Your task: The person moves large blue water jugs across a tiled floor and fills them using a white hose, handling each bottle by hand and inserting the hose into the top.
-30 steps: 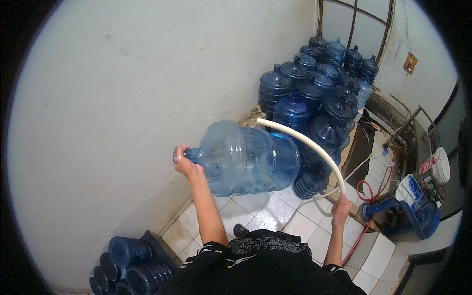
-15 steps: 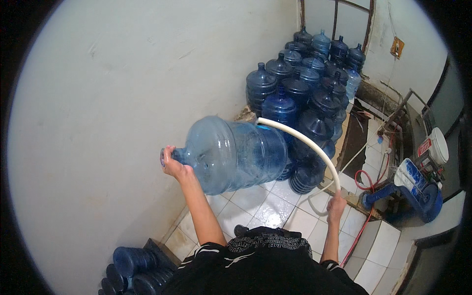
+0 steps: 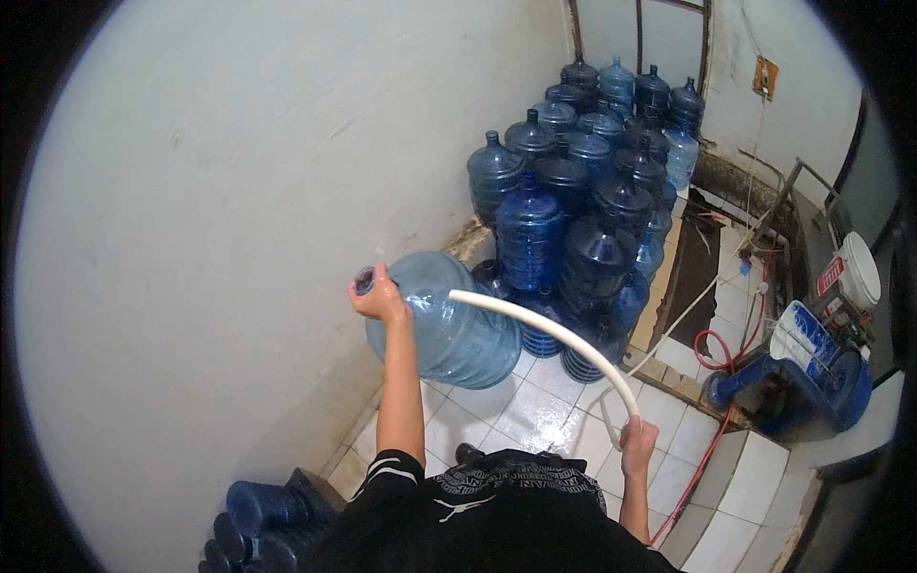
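My left hand point(image 3: 380, 294) is closed round the neck of a large light-blue water jug point(image 3: 454, 334). The jug hangs tilted above the tiled floor, its mouth toward me and its base farther off to the right. In my right hand point(image 3: 637, 445) is a cream-coloured hose point(image 3: 554, 332), gripped near its bend. From that hand the hose arcs up and left, and its free end lies in front of the jug's side; whether the two touch I cannot tell. No water shows leaving the hose.
Several blue water jugs point(image 3: 528, 229) stand packed together along the wall at the back. More jugs point(image 3: 258, 506) lie stacked at lower left. A red hose point(image 3: 712, 435), a white bucket point(image 3: 858, 269) and a tiled step point(image 3: 743, 477) are on the right.
The jug has swung nearer to me, its mouth now turned more my way and its base lower. The hose end has moved left and down, and my right hand has come slightly lower.
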